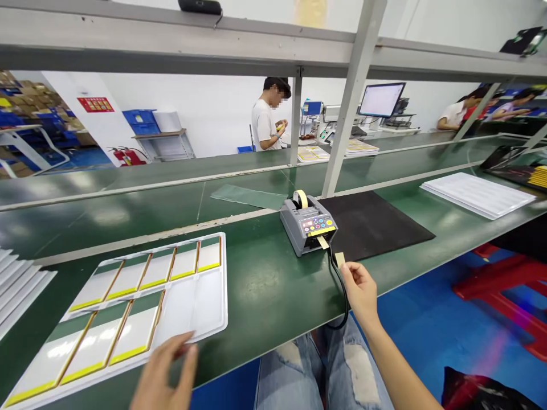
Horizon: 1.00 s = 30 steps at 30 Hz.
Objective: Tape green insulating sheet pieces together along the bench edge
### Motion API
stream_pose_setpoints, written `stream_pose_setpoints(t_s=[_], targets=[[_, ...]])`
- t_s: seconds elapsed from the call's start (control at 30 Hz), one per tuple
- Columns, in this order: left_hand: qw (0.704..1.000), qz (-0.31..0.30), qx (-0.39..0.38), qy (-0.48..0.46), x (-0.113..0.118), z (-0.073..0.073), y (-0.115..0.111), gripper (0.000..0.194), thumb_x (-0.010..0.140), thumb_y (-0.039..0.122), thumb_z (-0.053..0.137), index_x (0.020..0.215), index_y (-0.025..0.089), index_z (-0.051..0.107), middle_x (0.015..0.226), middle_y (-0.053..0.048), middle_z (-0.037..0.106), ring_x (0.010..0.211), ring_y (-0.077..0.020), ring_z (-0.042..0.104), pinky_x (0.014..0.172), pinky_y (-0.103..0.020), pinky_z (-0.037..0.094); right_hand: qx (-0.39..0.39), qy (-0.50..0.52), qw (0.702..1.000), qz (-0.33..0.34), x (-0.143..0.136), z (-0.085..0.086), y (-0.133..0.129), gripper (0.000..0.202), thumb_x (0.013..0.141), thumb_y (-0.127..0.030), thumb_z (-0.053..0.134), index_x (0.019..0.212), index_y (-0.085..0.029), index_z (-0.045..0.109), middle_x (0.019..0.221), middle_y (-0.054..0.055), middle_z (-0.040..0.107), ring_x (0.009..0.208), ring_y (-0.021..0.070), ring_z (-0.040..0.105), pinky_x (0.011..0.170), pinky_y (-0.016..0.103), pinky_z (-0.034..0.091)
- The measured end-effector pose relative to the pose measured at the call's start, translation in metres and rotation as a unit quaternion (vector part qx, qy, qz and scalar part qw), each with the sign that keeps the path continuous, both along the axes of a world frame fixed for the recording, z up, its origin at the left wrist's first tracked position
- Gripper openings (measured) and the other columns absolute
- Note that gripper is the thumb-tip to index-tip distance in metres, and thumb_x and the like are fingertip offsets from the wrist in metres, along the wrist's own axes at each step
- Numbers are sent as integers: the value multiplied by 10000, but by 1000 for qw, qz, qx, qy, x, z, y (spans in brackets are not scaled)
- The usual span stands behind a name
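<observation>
My right hand (361, 287) pinches a short piece of yellowish tape (340, 259) between thumb and fingertips, in front of the tape dispenser (294, 230). Another strip of tape (322, 242) sticks out of the dispenser's front slot. A yellow tape roll (301, 198) sits on its top. At the lower left, my left hand (164, 373) is open, thumb and fingers apart, at the near edge of a white plastic tray (192, 307). Two rows of flat panels (122, 330) with glossy faces and yellow lower edges lie in the tray; its right front pocket holds none.
A black mat (376, 225) lies right of the dispenser, and a black cable (343, 290) hangs over the table edge. White trays are stacked at the left (19, 290) and right (478, 193). A shelf post (352, 97) rises behind. A person (265, 122) works across the bench.
</observation>
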<state>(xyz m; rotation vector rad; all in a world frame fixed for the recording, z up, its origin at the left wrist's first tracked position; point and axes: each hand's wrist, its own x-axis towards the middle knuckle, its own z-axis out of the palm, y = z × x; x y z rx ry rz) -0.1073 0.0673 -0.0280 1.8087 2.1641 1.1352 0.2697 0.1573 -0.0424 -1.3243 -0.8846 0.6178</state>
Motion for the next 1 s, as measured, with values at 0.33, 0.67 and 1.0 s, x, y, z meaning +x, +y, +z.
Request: stream_pose_setpoints(t_s=[0.33, 0.67, 1.0], targets=[[940, -291, -64, -170, 144, 12, 111, 195, 831, 338, 493, 905, 242, 646, 904, -30, 639, 769, -184, 611, 750, -320, 483, 17, 18, 1000, 6, 1, -6, 26, 446, 765, -489, 623, 1064, -189, 484, 775, 20, 634, 659, 174, 571, 618, 284, 440], [940, -231, -43, -248, 194, -25, 197, 276, 791, 357, 481, 904, 163, 642, 784, -74, 658, 599, -181, 622, 620, -318, 483, 75, 84, 993, 17, -23, 2, 72, 657, 728, -441, 642, 1219, -156, 312, 559, -88, 524, 523, 153, 514, 584, 279, 424], [913, -214, -85, -336, 174, -23, 197, 450, 765, 531, 521, 995, 155, 612, 705, -52, 641, 631, -203, 636, 592, -308, 471, 85, -53, 992, -78, -37, -12, 11, 469, 857, -387, 528, 1248, -220, 329, 763, 0, 597, 731, 196, 555, 790, 364, 424]])
